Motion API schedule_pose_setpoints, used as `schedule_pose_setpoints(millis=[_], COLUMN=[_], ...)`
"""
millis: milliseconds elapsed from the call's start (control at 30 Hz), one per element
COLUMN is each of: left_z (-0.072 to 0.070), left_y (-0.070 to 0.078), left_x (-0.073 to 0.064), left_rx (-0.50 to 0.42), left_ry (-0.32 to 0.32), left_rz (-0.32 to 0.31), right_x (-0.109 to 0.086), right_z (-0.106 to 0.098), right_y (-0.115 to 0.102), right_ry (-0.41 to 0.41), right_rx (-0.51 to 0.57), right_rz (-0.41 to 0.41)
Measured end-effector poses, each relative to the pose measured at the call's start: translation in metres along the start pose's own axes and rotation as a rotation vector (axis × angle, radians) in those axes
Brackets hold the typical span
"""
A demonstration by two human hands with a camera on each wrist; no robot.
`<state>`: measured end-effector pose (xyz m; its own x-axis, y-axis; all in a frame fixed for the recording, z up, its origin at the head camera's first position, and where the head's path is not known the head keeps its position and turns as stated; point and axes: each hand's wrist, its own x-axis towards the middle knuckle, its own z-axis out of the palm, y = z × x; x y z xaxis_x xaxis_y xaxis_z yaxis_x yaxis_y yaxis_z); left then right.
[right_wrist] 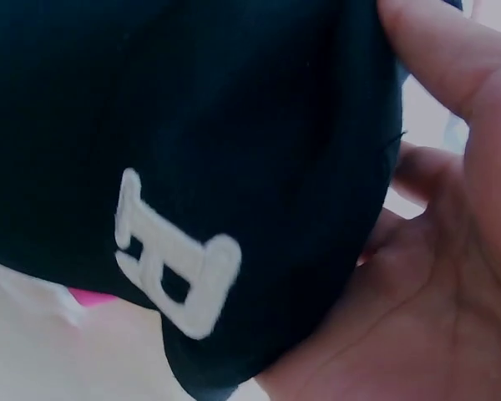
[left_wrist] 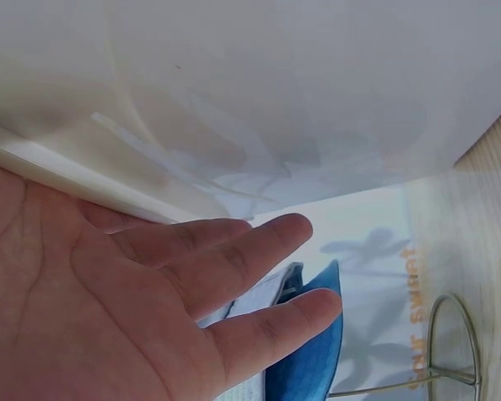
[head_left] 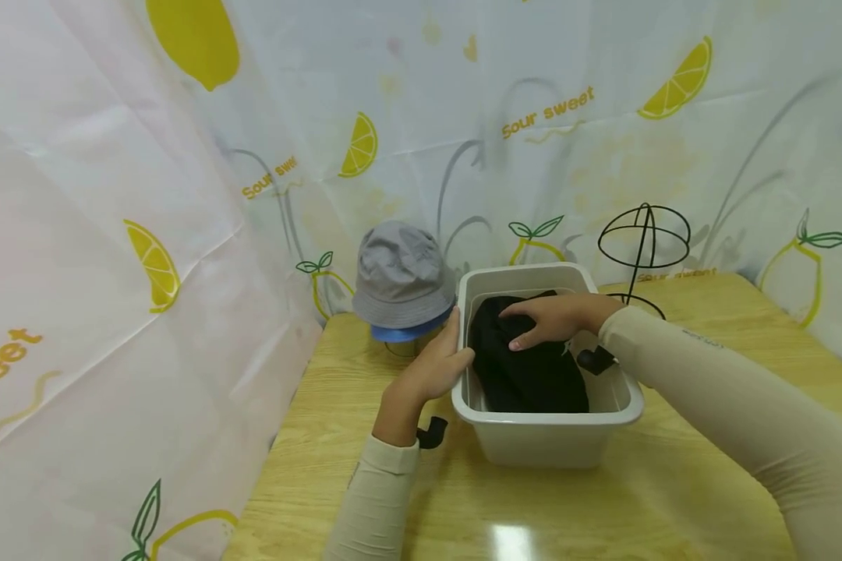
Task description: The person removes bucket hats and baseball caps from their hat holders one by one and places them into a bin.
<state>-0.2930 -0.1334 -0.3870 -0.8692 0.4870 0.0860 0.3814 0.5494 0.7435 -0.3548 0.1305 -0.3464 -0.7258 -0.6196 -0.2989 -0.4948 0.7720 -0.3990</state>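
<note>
Right of centre in the head view, a black hat [head_left: 533,382] lies inside a white bin [head_left: 543,444], covering much of its floor. The right hand [head_left: 557,318] enters from the right of the frame and grips the hat: in the right wrist view the thumb lies on the near face of the cloth, at upper right, with the other fingers partly hidden behind its edge. A white letter patch [right_wrist: 163,230] shows on the cloth, below the middle of that view. The left hand [head_left: 431,366] touches the left side of the bin, thumb on the rim; in the left wrist view its fingers are extended and uncurled alongside the outer wall.

Just beside the bin, left of centre in the head view, a grey bucket hat [head_left: 401,273] sits over a blue hat [head_left: 410,333], of which the brim is visible. A wire base [left_wrist: 455,375] appears at the lower right of the left wrist view. Right of the bin in the head view stands a black wire stand [head_left: 636,269] with a domed top. Beige sleeves [head_left: 730,397] cover both forearms. The bin rests on a wood-grained table [head_left: 351,413]; behind it hangs a white sheet [head_left: 407,70] printed with lemons and the words "Sour sweet".
</note>
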Motion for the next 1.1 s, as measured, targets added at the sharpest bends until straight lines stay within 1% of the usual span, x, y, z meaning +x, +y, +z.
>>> schedule_pose_setpoints(millis=[167,300,400,500,667,833,933,1033,1100], left_z=[-0.001,-0.001,0.000,0.001,0.002,0.004,0.004,0.003,0.002], left_y=[0.001,0.001,0.002,0.001,0.002,0.004,0.003,0.003,0.003], left_x=[0.000,-0.001,-0.002,-0.002,-0.003,-0.003,-0.002,-0.001,-0.001], left_rx=[-0.008,-0.009,-0.003,0.004,-0.001,-0.004,-0.007,-0.004,-0.004], left_ry=[-0.001,-0.002,-0.008,-0.010,-0.007,-0.019,-0.014,-0.007,0.000], left_rz=[-0.002,-0.009,-0.020,-0.023,-0.031,-0.044,-0.039,-0.040,-0.043], right_x=[0.001,0.003,0.004,0.003,-0.007,-0.028,-0.043,-0.060,-0.070], right_z=[0.000,0.002,0.003,0.002,-0.003,-0.012,-0.018,-0.021,-0.020], right_y=[0.002,0.002,0.001,-0.001,-0.002,-0.001,0.000,0.001,0.001], right_ry=[-0.037,-0.053,-0.054,-0.033,0.031,0.111,0.187,0.286,0.357], right_rx=[0.035,0.026,0.008,-0.008,0.000,0.066,0.076,0.058,0.071], right_rz=[0.012,0.020,0.022,0.016,-0.022,-0.064,-0.073,-0.072,-0.061])
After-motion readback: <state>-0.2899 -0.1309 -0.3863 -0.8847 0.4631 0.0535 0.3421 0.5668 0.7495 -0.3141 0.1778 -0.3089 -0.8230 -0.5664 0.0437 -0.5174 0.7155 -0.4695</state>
